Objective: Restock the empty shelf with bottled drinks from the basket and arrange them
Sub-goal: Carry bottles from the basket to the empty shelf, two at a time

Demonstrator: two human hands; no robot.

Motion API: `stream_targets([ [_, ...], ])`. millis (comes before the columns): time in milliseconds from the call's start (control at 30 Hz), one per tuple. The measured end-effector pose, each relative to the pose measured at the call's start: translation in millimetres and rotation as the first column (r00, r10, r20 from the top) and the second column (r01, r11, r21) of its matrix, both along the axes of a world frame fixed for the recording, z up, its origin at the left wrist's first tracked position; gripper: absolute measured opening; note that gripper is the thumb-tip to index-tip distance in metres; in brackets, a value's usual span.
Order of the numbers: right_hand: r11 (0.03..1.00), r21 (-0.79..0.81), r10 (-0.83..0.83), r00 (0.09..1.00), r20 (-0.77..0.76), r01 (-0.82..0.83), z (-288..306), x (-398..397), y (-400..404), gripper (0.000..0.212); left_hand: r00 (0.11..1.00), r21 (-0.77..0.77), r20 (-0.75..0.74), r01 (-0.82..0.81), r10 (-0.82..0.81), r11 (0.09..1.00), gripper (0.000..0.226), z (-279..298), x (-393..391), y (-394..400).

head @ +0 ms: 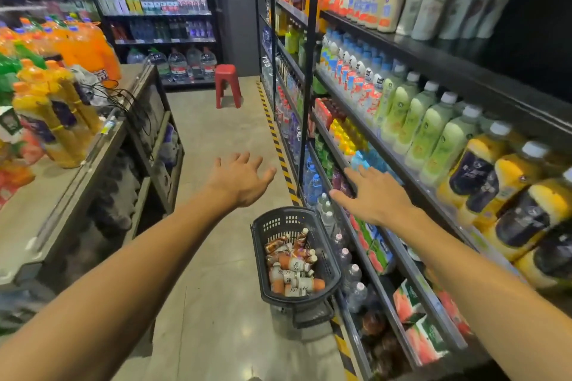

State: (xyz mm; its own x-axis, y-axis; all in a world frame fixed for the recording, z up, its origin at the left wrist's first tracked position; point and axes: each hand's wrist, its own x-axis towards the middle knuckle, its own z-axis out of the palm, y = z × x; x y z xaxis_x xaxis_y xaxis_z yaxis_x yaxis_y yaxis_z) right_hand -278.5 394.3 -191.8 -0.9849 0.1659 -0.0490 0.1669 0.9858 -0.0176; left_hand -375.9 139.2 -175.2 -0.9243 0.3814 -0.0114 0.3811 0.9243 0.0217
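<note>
Grey concrete floor (216,145) runs down a shop aisle between a low display table on one side and a tall black drinks shelf (433,59) on the other. Both arms are stretched forward over this floor, and both hands hold nothing. The left hand (240,178) is wide, fingers spread, palm down, and it hangs above and a little to the left of the dark plastic shopping basket (325,260). The right hand (376,195) is also spread and flat; it lies above and to the right of the basket, close in front of the shelf edge, but I cannot tell if it touches it. The basket stands on the floor just beside the foot of the shelf, its long axis along the aisle. Inside it the small bottles with white labels and orange-brown drink (292,272) lie in a loose heap, mostly on their sides and pointing in different directions. Both hands are at a similar height above the basket, so each must go down and back toward the person; the left one has the freer way, since to the left of the basket the floor is open, while to the right the shelf fronts stand close. An empty shelf space is not clearly visible from here.
</note>
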Motion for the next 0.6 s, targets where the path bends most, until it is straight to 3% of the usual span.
stream_targets([
  [367, 0.996, 0.003, -0.092, 0.995, 0.031, 0.092, -81.2, -128.2, 5.1, 0.08, 0.999, 0.004, 0.028, 0.046, -0.046, 0.999, 0.069, -99.7, -154.6, 7.7],
  [600, 0.996, -0.031, -0.074, 0.99, 0.122, 0.079, -159.5, -189.9, 27.7, 0.094, 0.995, -0.003, 0.094, 0.025, -0.024, 1.0, 0.07, -184.0, -206.1, 19.7],
])
